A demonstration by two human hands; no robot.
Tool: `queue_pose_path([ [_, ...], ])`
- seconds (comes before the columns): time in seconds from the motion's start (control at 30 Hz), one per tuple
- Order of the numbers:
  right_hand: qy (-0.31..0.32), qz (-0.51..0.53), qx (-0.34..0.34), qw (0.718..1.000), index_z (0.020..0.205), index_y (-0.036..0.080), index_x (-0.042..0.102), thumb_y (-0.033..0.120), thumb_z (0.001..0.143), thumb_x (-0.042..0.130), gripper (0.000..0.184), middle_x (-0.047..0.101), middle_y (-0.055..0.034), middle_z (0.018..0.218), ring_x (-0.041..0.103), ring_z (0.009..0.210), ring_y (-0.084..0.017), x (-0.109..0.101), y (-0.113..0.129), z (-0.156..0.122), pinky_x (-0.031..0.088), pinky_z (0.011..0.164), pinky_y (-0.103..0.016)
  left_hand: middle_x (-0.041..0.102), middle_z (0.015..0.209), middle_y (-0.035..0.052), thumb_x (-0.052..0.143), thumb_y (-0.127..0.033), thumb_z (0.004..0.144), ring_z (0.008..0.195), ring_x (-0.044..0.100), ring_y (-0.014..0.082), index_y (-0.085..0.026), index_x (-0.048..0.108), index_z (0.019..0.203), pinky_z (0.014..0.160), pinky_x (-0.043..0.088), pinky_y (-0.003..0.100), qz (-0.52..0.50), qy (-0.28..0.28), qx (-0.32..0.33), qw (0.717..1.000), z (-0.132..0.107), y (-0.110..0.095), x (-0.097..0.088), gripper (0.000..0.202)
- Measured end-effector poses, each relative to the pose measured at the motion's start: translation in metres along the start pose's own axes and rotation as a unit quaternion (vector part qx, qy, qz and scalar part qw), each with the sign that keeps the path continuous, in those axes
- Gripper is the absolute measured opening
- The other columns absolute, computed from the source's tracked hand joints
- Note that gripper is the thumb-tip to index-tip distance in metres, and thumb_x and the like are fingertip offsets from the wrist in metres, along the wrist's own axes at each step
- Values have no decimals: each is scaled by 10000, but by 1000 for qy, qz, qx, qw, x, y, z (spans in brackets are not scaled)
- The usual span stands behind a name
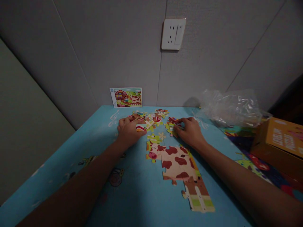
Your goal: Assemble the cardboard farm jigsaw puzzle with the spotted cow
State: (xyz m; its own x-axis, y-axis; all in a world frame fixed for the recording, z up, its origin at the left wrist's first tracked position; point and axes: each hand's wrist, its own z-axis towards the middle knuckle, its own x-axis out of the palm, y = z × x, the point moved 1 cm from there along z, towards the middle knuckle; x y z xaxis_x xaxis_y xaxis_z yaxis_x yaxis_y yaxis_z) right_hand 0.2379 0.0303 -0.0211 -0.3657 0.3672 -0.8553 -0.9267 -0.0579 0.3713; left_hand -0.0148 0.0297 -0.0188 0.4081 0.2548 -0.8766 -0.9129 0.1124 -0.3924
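My left hand (129, 131) rests at the left side of a loose pile of jigsaw pieces (149, 121), its thumb apart from the curled fingers and touching the pieces. A little to the right, my right hand (190, 130) has thumb and forefinger around a puzzle piece (170, 128) at the edge of a small cluster; the contact is partly hidden. Nearer to me lies a joined puzzle section (178, 162) with a brown-spotted cow, a strip of fence and grass at its lower end. A flower piece (162, 136) touches its upper part.
A picture card (129, 97) of a farm scene leans on the wall behind the blue table (132, 195). At the right are a crumpled clear plastic bag (232, 107) and an orange puzzle box (279, 145). A socket (173, 34) is on the wall.
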Motion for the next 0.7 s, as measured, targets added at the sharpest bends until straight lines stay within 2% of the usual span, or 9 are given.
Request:
queue_pose_path([
  [0.13, -18, 57, -50, 997, 960, 170, 706, 343, 810, 584, 259, 617, -146, 1018, 559, 995, -296, -5, 7, -2, 418, 881, -430, 591, 1167, 152, 752, -390, 661, 1190, 424, 378, -213, 684, 1086, 975, 358, 520, -26, -19, -1, 999, 3, 0, -3, 466],
  [0.2, -10, 109, -91, 990, 901, 179, 695, 341, 818, 581, 214, 648, -118, 970, 582, 950, -271, -9, 14, -6, 423, 871, -413, 648, 1072, 107, 725, -308, 688, 1111, 505, 320, -203, 681, 985, 966, 384, 478, -81, -46, 20, 995, 4, -1, -5, 318],
  [0.27, 13, 166, -134, 977, 869, 191, 679, 354, 835, 580, 194, 673, -90, 932, 600, 925, -249, -13, 23, -11, 424, 863, -391, 687, 974, 57, 683, -251, 726, 979, 584, 246, -198, 673, 883, 923, 432, 402, -170, -50, 64, 982, 3, -6, -7, 166],
  [0.37, 66, 226, -196, 952, 921, 203, 661, 403, 854, 588, 223, 683, -65, 931, 606, 898, -220, -16, 37, -23, 425, 835, -358, 717, 920, 26, 667, -244, 759, 861, 635, 185, -194, 694, 852, 845, 475, 316, -279, -10, 133, 951, -3, -16, -8, 109],
  [0.47, 110, 238, -234, 936, 850, 205, 634, 418, 870, 572, 222, 660, -46, 834, 583, 784, -189, -15, 47, -32, 419, 742, -326, 732, 931, 19, 667, -247, 775, 892, 654, 176, -204, 728, 889, 860, 471, 296, -315, 40, 181, 931, -12, -26, -8, 137],
  [0.57, 91, 243, -197, 945, 762, 205, 606, 375, 880, 541, 217, 649, -40, 779, 566, 735, -180, -14, 43, -30, 410, 706, -319, 730, 1002, 33, 656, -272, 794, 924, 657, 182, -205, 724, 983, 866, 478, 306, -332, 55, 181, 924, -13, -28, -8, 212],
  [0.63, 47, 243, -142, 958, 765, 198, 614, 350, 870, 529, 202, 663, -48, 800, 579, 755, -191, -13, 33, -22, 414, 716, -326, 724, 1039, 42, 631, -288, 818, 961, 642, 195, -204, 708, 1037, 897, 469, 331, -309, 13, 162, 937, -9, -23, -8, 247],
  [0.7, -2, 223, -77, 972, 769, 188, 624, 356, 857, 522, 215, 666, -61, 790, 588, 763, -207, -14, 20, -12, 415, 716, -335, 720, 1057, 49, 604, -281, 834, 1021, 610, 215, -201, 702, 1049, 965, 426, 366, -248, -54, 143, 956, -2, -16, -7, 249],
])
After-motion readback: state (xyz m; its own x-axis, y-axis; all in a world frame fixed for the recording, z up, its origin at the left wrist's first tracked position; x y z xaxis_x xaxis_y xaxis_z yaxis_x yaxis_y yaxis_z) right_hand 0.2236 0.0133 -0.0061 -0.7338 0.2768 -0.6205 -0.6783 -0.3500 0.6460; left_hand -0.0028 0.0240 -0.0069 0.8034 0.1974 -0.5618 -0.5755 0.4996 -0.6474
